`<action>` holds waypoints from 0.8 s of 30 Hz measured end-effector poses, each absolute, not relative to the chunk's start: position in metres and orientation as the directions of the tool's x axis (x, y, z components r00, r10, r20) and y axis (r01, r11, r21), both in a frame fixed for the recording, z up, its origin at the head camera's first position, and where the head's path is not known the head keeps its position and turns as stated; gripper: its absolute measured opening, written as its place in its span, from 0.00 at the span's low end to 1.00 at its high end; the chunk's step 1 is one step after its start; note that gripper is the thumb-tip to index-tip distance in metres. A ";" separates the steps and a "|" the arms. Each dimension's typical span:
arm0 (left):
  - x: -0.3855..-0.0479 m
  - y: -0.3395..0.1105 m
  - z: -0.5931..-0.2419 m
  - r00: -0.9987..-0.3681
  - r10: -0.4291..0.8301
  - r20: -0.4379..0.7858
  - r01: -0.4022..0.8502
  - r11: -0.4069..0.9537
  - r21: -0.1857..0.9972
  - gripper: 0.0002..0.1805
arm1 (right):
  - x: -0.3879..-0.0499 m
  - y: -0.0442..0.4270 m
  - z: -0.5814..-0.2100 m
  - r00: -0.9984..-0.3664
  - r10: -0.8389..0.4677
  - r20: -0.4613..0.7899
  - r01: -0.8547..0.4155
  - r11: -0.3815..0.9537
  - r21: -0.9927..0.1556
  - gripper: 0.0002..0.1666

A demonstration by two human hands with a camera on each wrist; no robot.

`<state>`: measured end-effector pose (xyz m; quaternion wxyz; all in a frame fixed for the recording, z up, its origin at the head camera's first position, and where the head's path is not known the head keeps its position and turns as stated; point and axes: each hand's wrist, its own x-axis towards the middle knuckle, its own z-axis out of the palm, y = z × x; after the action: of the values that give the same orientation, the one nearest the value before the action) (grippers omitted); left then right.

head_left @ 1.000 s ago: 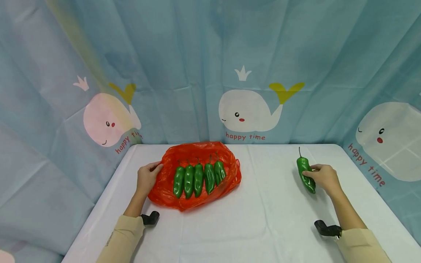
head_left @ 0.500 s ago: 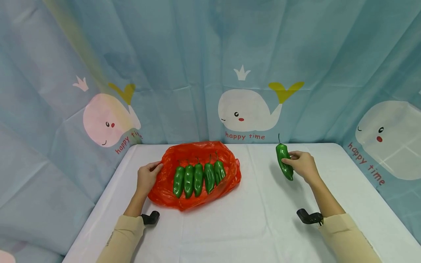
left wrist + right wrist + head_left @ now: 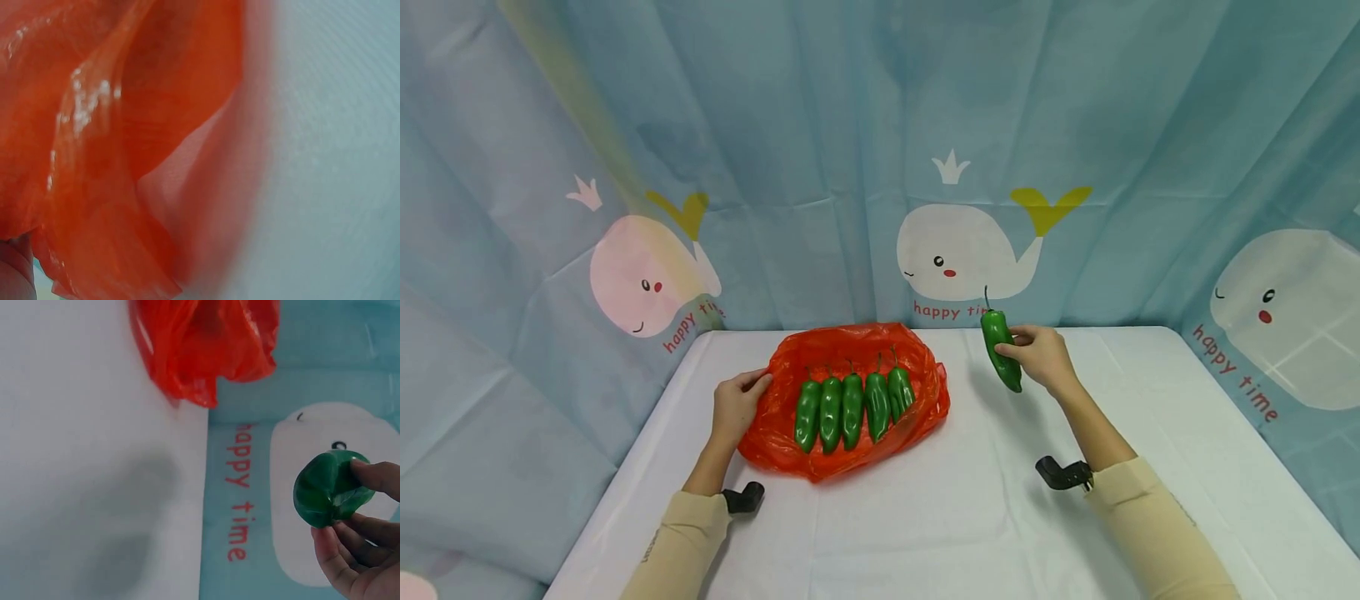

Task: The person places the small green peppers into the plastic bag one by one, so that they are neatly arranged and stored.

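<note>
In the head view a red plastic bag [image 3: 782, 461] lies opened out at the left-middle of the table, with several green peppers [image 3: 852, 412] side by side in it, stems toward the back. The left hand [image 3: 735, 408] pinches the bag's left rim between thumb and fingers. My right hand [image 3: 1043, 357] holds another green pepper [image 3: 1000, 350] by its side, raised above the table to the right of the bag, stem up and slightly tilted. From the right wrist that pepper [image 3: 328, 490] appears end-on between thumb and fingertips. Red plastic [image 3: 94, 156] fills much of the left wrist view.
A white cloth covers the table [image 3: 925, 533]. Behind and at the sides hangs a blue curtain [image 3: 820, 167] printed with whales. Black camera mounts [image 3: 745, 497] sit at both wrists.
The right hand has carried its pepper left and toward the back, from the table's right side to nearer the bag. The left hand, the bag and its peppers stay in place.
</note>
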<state>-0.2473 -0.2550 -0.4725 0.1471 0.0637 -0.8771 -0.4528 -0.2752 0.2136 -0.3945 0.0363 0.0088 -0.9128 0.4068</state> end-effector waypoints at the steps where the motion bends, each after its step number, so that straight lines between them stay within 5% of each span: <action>1: -0.247 -0.255 -0.473 -0.948 -0.243 0.206 0.027 0.582 0.812 0.21 | -0.276 0.210 -0.394 -0.997 0.009 0.072 -0.047 0.666 -0.744 0.30; 24: -0.251 -0.257 -0.474 -0.946 -0.251 0.207 0.027 0.572 0.819 0.21 | -0.296 0.142 -0.375 -0.991 -0.079 0.107 -0.133 0.627 -0.768 0.29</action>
<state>-0.2508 -0.2568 -0.4742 0.1520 0.0642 -0.8736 -0.4579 -0.2960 0.1419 -0.3748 0.0314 0.0587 -0.9013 0.4281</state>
